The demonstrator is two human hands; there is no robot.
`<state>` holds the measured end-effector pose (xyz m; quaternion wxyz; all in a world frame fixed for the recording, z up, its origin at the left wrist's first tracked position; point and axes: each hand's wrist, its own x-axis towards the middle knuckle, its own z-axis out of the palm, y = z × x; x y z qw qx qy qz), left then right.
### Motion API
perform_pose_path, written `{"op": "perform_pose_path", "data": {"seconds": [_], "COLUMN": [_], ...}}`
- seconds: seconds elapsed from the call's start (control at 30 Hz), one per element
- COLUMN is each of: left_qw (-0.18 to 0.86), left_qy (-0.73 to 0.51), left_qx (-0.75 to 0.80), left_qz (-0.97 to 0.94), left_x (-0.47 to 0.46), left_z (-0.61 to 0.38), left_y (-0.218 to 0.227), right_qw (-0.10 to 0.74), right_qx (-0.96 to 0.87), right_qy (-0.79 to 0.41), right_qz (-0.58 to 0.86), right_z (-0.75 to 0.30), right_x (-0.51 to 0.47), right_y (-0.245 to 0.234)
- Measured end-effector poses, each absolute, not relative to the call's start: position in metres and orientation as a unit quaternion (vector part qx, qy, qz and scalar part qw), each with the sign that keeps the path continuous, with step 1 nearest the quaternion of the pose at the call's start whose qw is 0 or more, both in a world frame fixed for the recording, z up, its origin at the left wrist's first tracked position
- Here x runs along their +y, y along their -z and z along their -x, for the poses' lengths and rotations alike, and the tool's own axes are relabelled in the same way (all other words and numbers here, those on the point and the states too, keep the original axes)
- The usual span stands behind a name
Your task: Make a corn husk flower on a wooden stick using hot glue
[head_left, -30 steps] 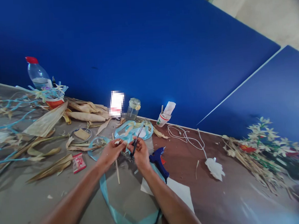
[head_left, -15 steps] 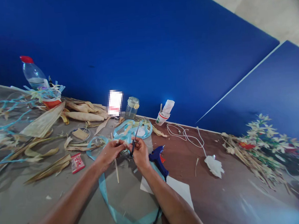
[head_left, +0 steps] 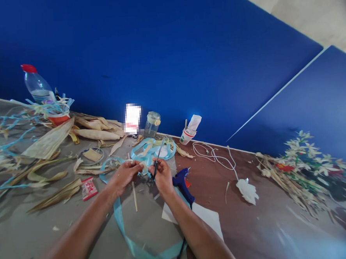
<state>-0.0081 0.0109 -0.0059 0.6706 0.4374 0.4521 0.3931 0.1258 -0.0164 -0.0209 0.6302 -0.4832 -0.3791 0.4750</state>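
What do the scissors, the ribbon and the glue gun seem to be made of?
Scissors: probably steel blades, from their thin grey look; dark handle perhaps plastic.
Ribbon: likely satin, given its soft sheen.
Glue gun: seemingly hard plastic, smooth, moulded blue body.

A table [head_left: 110, 246], grey on the left and brown on the right, was strewn with oddments.
On the left lay dried husks [head_left: 97, 135] and a red packet [head_left: 89, 188]; in the middle, a thin stick [head_left: 135, 200] and light-blue ribbon [head_left: 122, 227] that curved nearer. A blue glue gun [head_left: 181, 179] lay by the colour divide, a white cable [head_left: 234, 167] looped farther right, and dry stems [head_left: 291, 192] lay on the right.
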Motion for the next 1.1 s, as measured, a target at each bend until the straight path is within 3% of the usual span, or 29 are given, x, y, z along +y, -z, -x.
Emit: {"op": "perform_pose_path", "data": {"seconds": [0.47, 1.1], "left_qw": [0.668, 0.654], "left_qy": [-0.480, -0.490], "left_qx": [0.448, 0.413], "left_qz": [-0.349, -0.402], "left_x": [0.019, 0.020], "left_z": [0.024, 0.021], "left_y": [-0.003, 0.006], "right_qw": [0.437, 0.432], "right_qx": [-0.539, -0.537], "right_qy": [-0.503, -0.522], "right_qz": [0.516, 0.502], "right_z": [-0.123, -0.117], "right_x": [-0.038, -0.042], "right_y": [0.019, 0.015]}}
